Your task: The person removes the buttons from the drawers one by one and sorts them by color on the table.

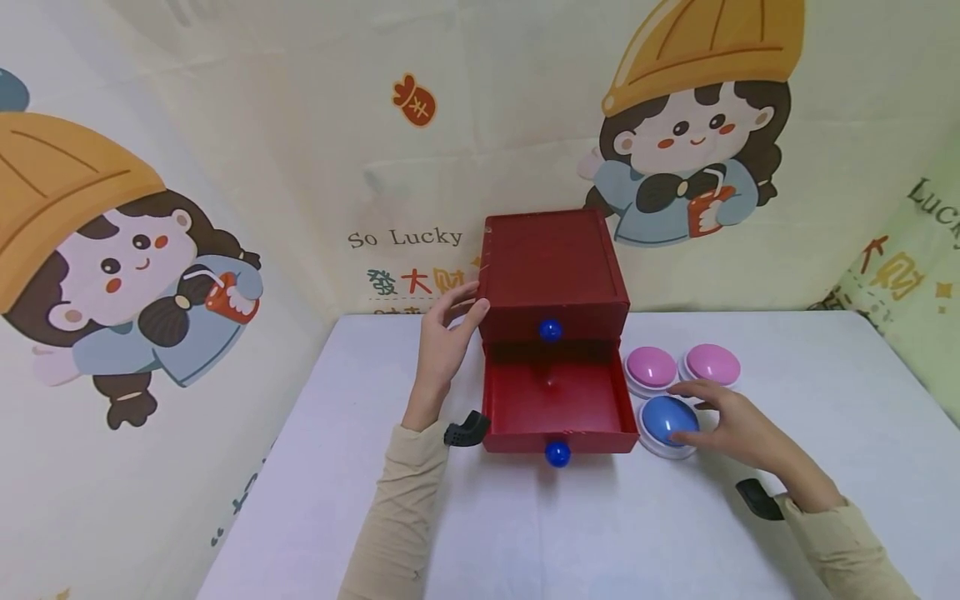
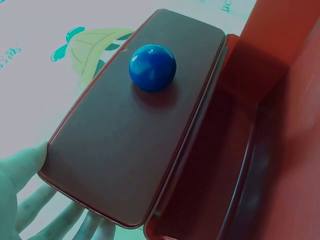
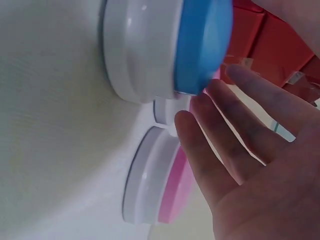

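Note:
A red two-drawer box (image 1: 553,260) stands at the back of the white table. Its upper drawer is closed, with a round blue knob (image 2: 152,68) on the front. The lower drawer (image 1: 525,443) is pulled out and holds nothing visible. My left hand (image 1: 446,343) rests against the box's left side, thumb at the front corner and fingers along the side. To the right of the drawer sits a blue push button (image 1: 667,418) on a white round base. Over it reaches my right hand (image 1: 738,427), its fingers spread and fairly straight, thumb near the dome's front edge; contact is unclear.
Just behind the blue button sit two pink push buttons, one on the left (image 1: 652,367) and one on the right (image 1: 713,364). The lower drawer's blue knob (image 1: 557,454) juts toward me. A cartoon-printed cloth (image 1: 465,167) hangs behind the table (image 1: 495,533).

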`<state>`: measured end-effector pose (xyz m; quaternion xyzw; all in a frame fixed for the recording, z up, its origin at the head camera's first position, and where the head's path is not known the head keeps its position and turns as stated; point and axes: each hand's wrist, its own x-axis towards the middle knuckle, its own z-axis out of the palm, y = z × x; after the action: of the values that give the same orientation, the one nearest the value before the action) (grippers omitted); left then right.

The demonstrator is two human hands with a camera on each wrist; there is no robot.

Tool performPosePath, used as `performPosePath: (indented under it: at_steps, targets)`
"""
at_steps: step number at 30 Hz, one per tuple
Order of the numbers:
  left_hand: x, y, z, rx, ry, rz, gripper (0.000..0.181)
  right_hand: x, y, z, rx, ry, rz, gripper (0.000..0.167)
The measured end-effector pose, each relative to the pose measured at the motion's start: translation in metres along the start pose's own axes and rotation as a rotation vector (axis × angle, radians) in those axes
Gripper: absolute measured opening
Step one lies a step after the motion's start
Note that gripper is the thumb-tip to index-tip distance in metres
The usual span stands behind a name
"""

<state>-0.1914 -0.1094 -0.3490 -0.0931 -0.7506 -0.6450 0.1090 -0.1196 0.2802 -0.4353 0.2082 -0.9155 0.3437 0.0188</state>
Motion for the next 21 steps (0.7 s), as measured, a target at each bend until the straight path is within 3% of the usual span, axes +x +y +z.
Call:
performPosePath:
  at_steps: [10,21]
  targets:
    - [-0.011,0.031,0.001,-0.005,-0.001,-0.011,0.043,-0.001,-0.011,-0.004,0.015,0.069,-0.052,0.052]
    - [-0.011,0.031,0.000,-0.010,-0.009,-0.005,0.043,0.000,-0.027,-0.005,0.070,0.048,-0.022,0.043]
